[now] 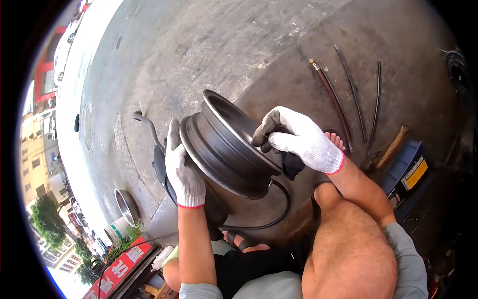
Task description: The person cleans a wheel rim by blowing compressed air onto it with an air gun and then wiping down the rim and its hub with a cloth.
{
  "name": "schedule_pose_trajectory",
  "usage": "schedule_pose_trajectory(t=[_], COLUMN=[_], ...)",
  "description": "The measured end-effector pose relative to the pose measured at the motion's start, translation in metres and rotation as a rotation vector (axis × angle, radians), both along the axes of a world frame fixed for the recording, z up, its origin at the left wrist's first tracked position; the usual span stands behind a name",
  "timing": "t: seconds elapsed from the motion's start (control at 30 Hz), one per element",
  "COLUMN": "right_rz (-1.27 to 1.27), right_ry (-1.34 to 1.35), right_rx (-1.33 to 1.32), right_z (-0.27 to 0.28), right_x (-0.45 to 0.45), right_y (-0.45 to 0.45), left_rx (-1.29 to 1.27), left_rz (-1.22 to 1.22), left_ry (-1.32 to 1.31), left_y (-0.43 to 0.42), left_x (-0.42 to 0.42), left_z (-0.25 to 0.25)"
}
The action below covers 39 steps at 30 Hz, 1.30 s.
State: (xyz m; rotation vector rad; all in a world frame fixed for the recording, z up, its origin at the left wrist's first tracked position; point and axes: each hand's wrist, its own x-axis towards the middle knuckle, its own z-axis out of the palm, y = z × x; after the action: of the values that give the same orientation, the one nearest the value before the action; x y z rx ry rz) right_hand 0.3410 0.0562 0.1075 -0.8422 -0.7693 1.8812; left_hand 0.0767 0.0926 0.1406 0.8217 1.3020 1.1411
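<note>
A dark metal wheel rim (226,149) is tilted in front of me, its open side toward the right. My left hand (183,172), in a white knitted glove with grey smudges, grips the rim's left edge, fingers stretched along it. At the rim's right side, my right hand (301,137) is closed, its glove fingertips stained black. A black cloth-like piece (293,165) hangs below those fingers and seems held in them; the grip itself is partly hidden. A black hose (288,204) curves from beneath the rim toward my feet.
A brown hose (332,97) and dark strips (352,89) lie on the concrete floor (199,55). At right are a piece of wood (393,144) and a blue box (406,167). A silver ring (126,207) stands left, near a red sign (119,271).
</note>
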Motion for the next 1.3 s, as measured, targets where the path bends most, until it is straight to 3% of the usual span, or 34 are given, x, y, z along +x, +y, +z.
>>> schedule_pose_trajectory(t=[0.17, 0.2, 0.27, 0.4, 0.53, 0.7, 0.87, 1.13, 1.23, 1.3], right_rz=[0.068, 0.102, 0.133, 0.097, -0.054, -0.157, -0.154, -0.126, -0.127, -0.126], right_ry=[0.033, 0.0, -0.023, -0.049, 0.006, -0.216, -0.17, -0.2, -0.183, -0.201], right_rx=[0.017, 0.052, 0.089, 0.1, -0.06, -0.063, -0.146, -0.111, -0.117, -0.108], right_z=[0.0, -0.001, -0.003, -0.012, -0.028, -0.063, -0.071, -0.076, -0.077, -0.078], right_x=[-0.016, -0.018, -0.019, -0.013, -0.001, 0.011, 0.014, 0.008, 0.004, 0.002], right_y=[-0.001, 0.0, -0.002, -0.006, -0.01, -0.015, -0.026, -0.025, -0.024, -0.024], left_rx=[-0.08, -0.068, -0.004, -0.013, -0.036, -0.05, 0.0, -0.12, -0.037, -0.061], left_rz=[0.047, 0.035, -0.061, -0.052, -0.051, -0.055, 0.09, 0.115, 0.032, 0.089], left_ry=[-0.052, 0.066, 0.674, 0.745, 0.765, 0.768, 0.856, 0.618, 0.818, 0.757], left_y=[-0.036, -0.039, -0.043, -0.051, -0.066, -0.075, -0.081, -0.079, -0.08, -0.079], left_x=[0.005, 0.008, 0.018, 0.018, 0.017, 0.015, -0.03, -0.073, -0.077, -0.074], left_z=[0.018, 0.019, 0.021, 0.022, 0.021, 0.022, 0.003, -0.002, -0.007, -0.006])
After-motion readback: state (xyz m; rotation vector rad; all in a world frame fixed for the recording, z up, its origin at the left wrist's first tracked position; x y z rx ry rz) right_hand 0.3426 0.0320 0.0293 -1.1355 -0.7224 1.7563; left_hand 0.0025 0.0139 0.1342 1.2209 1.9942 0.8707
